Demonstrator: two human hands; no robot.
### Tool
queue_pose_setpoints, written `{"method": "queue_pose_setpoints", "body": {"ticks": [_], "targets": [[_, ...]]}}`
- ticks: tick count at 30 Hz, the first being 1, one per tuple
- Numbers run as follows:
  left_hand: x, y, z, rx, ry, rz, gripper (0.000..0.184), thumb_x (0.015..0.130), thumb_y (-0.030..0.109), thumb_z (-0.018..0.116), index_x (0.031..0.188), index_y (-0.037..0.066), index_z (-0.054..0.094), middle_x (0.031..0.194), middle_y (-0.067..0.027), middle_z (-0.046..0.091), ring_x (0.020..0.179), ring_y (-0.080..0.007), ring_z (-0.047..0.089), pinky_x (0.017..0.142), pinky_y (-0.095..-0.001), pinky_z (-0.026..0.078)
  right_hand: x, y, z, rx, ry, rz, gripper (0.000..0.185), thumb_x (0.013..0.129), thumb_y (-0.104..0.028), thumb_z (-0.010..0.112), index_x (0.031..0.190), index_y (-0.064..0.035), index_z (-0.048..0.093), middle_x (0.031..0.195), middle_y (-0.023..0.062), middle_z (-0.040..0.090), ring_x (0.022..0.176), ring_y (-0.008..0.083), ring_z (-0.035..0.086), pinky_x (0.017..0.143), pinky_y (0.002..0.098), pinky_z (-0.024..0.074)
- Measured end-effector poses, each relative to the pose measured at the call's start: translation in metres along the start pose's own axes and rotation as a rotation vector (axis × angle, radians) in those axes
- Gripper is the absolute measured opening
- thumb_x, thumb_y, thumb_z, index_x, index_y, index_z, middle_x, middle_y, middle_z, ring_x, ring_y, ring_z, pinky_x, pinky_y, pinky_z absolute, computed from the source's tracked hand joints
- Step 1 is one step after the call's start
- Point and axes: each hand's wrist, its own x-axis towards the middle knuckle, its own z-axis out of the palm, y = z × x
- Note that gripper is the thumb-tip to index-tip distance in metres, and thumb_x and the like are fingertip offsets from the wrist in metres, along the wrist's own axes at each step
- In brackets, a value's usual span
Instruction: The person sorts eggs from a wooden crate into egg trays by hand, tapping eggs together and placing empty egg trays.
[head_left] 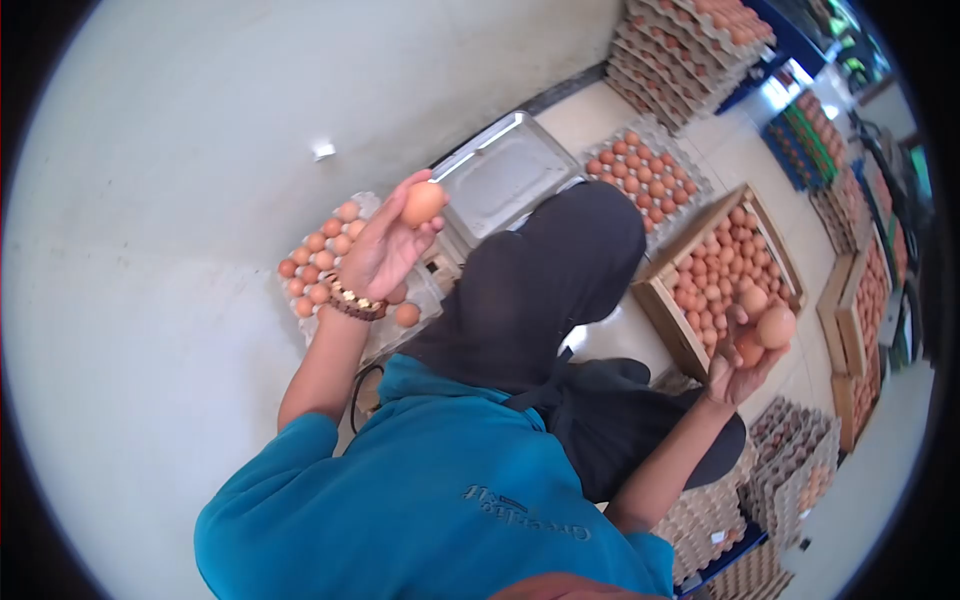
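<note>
A brown egg (424,203) rests in the fingers of my left hand (385,250), raised above a partly filled grey egg tray (370,347) on the left. That tray holds several eggs and has bare cups on its near side. My right hand (738,372) is curled around several eggs (775,327) at the near right corner of a wooden crate (672,325). Loose brown eggs (722,262) fill much of the crate. A bracelet circles my left wrist.
A metal scale platform (505,180) lies beyond my left hand. Behind the crate is a full egg tray (645,180). Tall stacked egg trays (680,60) stand at the back, more wooden crates (842,310) at the right, and cardboard trays (790,450) at the lower right.
</note>
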Motion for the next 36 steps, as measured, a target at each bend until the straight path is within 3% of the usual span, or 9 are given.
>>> {"method": "queue_pose_setpoints", "body": {"ticks": [4, 7, 11, 15, 17, 23, 26, 30, 36], "targets": [[-0.002, 0.005, -0.006, -0.143, 0.017, -0.019, 0.053, 0.106, 0.028, 0.045, 0.151, 0.005, 0.029, 0.143, -0.0283, 0.04, 0.115, -0.0327, 0.058, 0.1, -0.0349, 0.054, -0.001, -0.001, -0.004, -0.024, 0.017, -0.014, 0.062, 0.098, -0.032, 0.062, 0.147, -0.0077, 0.034, 0.144, 0.0154, 0.031, 0.112, 0.0254, 0.042, 0.058, 0.021, 0.0579], [-0.006, 0.008, -0.006, -0.147, 0.037, -0.048, 0.053, 0.104, 0.025, 0.047, 0.15, 0.003, 0.029, 0.145, -0.0284, 0.039, 0.116, -0.0325, 0.058, 0.102, -0.0353, 0.053, 0.0, -0.001, -0.01, -0.005, 0.018, -0.007, 0.063, 0.097, -0.031, 0.062, 0.149, -0.01, 0.033, 0.145, 0.0156, 0.03, 0.112, 0.0254, 0.042, 0.058, 0.0205, 0.0584], [0.022, -0.005, -0.013, 0.166, 0.093, -0.032, 0.052, 0.101, 0.017, 0.053, 0.146, -0.001, 0.035, 0.141, -0.0243, 0.046, 0.118, -0.0306, 0.058, 0.103, -0.0357, 0.051, -0.007, -0.004, -0.008, 0.01, 0.029, -0.028, 0.065, 0.095, -0.031, 0.065, 0.15, -0.0138, 0.033, 0.143, 0.0131, 0.032, 0.111, 0.0252, 0.042, 0.058, 0.0208, 0.0588], [0.109, -0.037, -0.003, 0.424, 0.024, -0.097, 0.049, 0.094, 0.011, 0.064, 0.138, -0.002, 0.045, 0.131, -0.0155, 0.057, 0.117, -0.0235, 0.059, 0.102, -0.0327, 0.05, -0.008, -0.005, -0.001, 0.021, 0.076, -0.076, 0.061, 0.096, -0.035, 0.064, 0.146, -0.013, 0.038, 0.134, 0.0109, 0.041, 0.108, 0.0239, 0.042, 0.058, 0.0209, 0.0587], [0.165, -0.069, 0.017, 0.609, -0.051, -0.095, 0.05, 0.093, 0.013, 0.068, 0.136, -0.002, 0.048, 0.128, -0.0132, 0.059, 0.117, -0.0205, 0.059, 0.1, -0.0318, 0.049, -0.01, -0.006, -0.006, -0.044, 0.122, -0.127, 0.064, 0.097, -0.048, 0.057, 0.146, -0.0113, 0.036, 0.133, 0.0178, 0.041, 0.106, 0.0258, 0.045, 0.054, 0.0176, 0.0569], [0.359, -0.19, 0.013, 1.096, -0.263, 0.063, 0.046, 0.085, 0.013, 0.076, 0.125, -0.001, 0.058, 0.121, -0.0102, 0.063, 0.106, -0.0157, 0.063, 0.093, -0.0306, 0.052, -0.003, -0.009, -0.005, -0.101, 0.237, -0.177, 0.06, 0.097, -0.044, 0.059, 0.143, -0.0149, 0.034, 0.133, 0.0155, 0.04, 0.098, 0.0242, 0.045, 0.049, 0.0149, 0.0527], [0.459, -0.264, -0.016, 1.203, -0.242, 0.159, 0.042, 0.082, 0.012, 0.077, 0.119, -0.001, 0.061, 0.116, -0.0122, 0.066, 0.098, -0.0192, 0.068, 0.085, -0.0329, 0.056, 0.002, -0.006, -0.012, -0.142, 0.334, -0.209, 0.06, 0.096, -0.048, 0.06, 0.14, -0.0153, 0.034, 0.132, 0.0179, 0.039, 0.092, 0.0239, 0.047, 0.044, 0.0147, 0.0504], [0.504, -0.295, 0.021, 1.5, -0.244, 0.283, 0.041, 0.076, 0.009, 0.074, 0.115, 0.007, 0.063, 0.104, -0.0178, 0.07, 0.098, -0.0324, 0.069, 0.087, -0.0397, 0.055, 0.011, -0.005, -0.021, -0.159, 0.35, -0.143, 0.058, 0.095, -0.049, 0.06, 0.137, -0.0187, 0.033, 0.131, 0.0246, 0.036, 0.089, 0.0243, 0.049, 0.04, 0.0138, 0.0485], [0.551, -0.336, 0.003, 1.809, -0.306, 0.307, 0.036, 0.077, 0.007, 0.068, 0.113, 0.007, 0.064, 0.109, -0.0217, 0.067, 0.105, -0.0382, 0.064, 0.093, -0.046, 0.052, 0.017, 0.002, -0.048, -0.054, 0.37, -0.102, 0.069, 0.094, -0.052, 0.06, 0.144, -0.0141, 0.031, 0.14, 0.0332, 0.032, 0.102, 0.031, 0.053, 0.052, 0.0258, 0.0624]]}}
